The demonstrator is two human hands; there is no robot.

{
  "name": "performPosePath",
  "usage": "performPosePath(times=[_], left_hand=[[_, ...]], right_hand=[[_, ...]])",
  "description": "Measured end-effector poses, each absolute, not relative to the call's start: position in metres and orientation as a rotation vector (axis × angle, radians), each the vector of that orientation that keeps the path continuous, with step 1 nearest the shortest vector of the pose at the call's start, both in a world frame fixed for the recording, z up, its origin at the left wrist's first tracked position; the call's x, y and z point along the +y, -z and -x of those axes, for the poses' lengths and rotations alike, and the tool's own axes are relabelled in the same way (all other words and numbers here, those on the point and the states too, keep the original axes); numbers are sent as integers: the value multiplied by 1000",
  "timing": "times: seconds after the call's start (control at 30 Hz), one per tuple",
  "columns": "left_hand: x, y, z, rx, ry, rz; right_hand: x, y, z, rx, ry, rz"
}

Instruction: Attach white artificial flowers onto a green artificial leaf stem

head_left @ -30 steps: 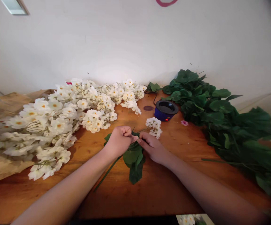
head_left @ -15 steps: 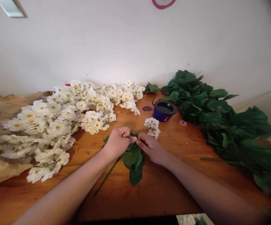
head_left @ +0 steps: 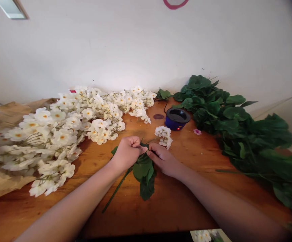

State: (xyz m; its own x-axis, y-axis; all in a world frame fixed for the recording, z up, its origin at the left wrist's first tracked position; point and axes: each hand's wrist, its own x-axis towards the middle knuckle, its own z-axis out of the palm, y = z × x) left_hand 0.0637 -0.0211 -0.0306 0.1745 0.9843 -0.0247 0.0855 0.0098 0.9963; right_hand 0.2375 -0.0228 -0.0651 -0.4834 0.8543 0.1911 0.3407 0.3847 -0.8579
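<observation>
My left hand and my right hand meet fingertip to fingertip over the wooden table. Both are closed in a pinch at the top of a green leaf stem, whose broad leaves hang below the fingers. Its stalk slants down to the lower left from under my left hand. Just beyond my right hand lies a small white flower sprig, its thin stalk running toward my fingers. Whether the sprig's stalk is also gripped is hidden by the fingers.
White artificial flowers are heaped at the left on brown paper. A blue pot with a black rim and a lit red light stands ahead. Green leaf stems pile up at the right. A small pink flower lies near the pot.
</observation>
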Motion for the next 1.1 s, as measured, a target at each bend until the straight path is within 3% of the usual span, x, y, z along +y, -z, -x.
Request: performPosePath(times=[1.1], left_hand=[[-22, 28, -65, 1127, -1070, -1298]], right_hand=[[-21, 64, -234, -1933, -1163, 965]])
